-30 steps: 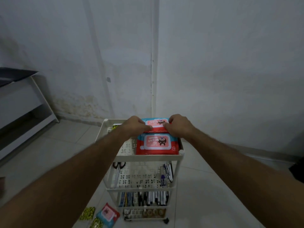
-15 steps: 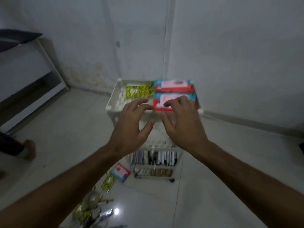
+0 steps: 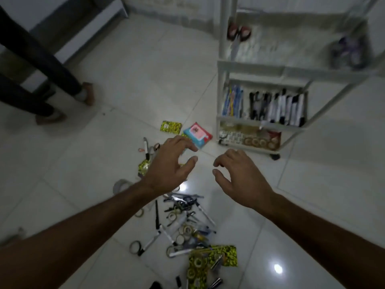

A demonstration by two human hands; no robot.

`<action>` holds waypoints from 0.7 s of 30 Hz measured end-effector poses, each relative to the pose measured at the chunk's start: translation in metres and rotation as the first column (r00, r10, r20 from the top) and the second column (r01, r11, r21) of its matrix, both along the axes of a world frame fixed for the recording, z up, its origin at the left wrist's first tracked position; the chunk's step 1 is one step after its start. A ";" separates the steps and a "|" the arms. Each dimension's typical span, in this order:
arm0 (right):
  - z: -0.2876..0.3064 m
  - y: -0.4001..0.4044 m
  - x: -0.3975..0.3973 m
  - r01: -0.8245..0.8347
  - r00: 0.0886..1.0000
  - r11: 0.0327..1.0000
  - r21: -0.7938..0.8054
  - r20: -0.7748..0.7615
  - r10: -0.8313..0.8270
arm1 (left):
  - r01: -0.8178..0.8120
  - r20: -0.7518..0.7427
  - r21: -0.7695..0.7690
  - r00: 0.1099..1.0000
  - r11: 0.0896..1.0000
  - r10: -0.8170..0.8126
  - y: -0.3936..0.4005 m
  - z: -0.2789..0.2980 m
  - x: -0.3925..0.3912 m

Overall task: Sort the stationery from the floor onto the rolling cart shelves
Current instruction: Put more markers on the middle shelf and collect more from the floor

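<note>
My left hand [image 3: 169, 164] and my right hand [image 3: 239, 176] hover empty above the tiled floor, fingers loosely curled. Just beyond the left fingers lies a red and blue wipes pack [image 3: 198, 135], with a yellow patterned packet [image 3: 170, 127] beside it. A heap of pens, markers and tape rolls [image 3: 183, 224] lies on the floor below my hands. The white rolling cart [image 3: 260, 66] stands at the upper right. Its lower shelf holds rows of pens and markers [image 3: 277, 108], the bottom one tape rolls [image 3: 256, 141], and scissors [image 3: 238, 33] lie on the shelf above.
Another person's legs and feet [image 3: 85, 94] stand at the left. A low white shelf unit [image 3: 91, 24] runs along the wall at the upper left. Yellow patterned packets [image 3: 212, 257] lie at the heap's near end. A tape roll [image 3: 121, 185] sits by my left wrist.
My hands let go of the wipes packs on the cart's top shelf and came down over the floor. My view swung from the cart top to the scattered stationery.
</note>
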State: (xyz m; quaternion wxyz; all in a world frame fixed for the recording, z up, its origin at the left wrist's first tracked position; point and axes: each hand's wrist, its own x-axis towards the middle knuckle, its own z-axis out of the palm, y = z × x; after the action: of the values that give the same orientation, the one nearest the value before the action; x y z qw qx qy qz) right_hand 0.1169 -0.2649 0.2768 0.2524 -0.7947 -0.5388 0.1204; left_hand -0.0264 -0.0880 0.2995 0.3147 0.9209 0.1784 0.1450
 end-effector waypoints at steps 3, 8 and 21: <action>-0.091 0.013 -0.034 -0.032 0.993 0.996 -0.088 -0.119 0.022 | -0.066 -0.087 -0.103 0.995 0.992 0.057 0.015 -0.089 -0.044; -0.236 0.034 -0.079 -0.089 0.961 0.961 -0.261 -0.277 0.014 | -0.116 -0.243 -0.259 0.969 0.959 0.052 0.022 -0.220 -0.110; -0.398 0.043 -0.116 0.117 0.967 0.899 -0.422 -0.156 -0.199 | -0.114 -0.338 -0.174 0.940 0.978 0.050 0.071 -0.351 -0.158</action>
State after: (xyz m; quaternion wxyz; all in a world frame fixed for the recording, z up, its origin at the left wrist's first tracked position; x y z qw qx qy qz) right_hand 0.0011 -0.2214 -0.1210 0.1411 -0.8553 -0.4077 0.2870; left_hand -0.1844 -0.0165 -0.0514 0.3605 0.8895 0.2801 -0.0168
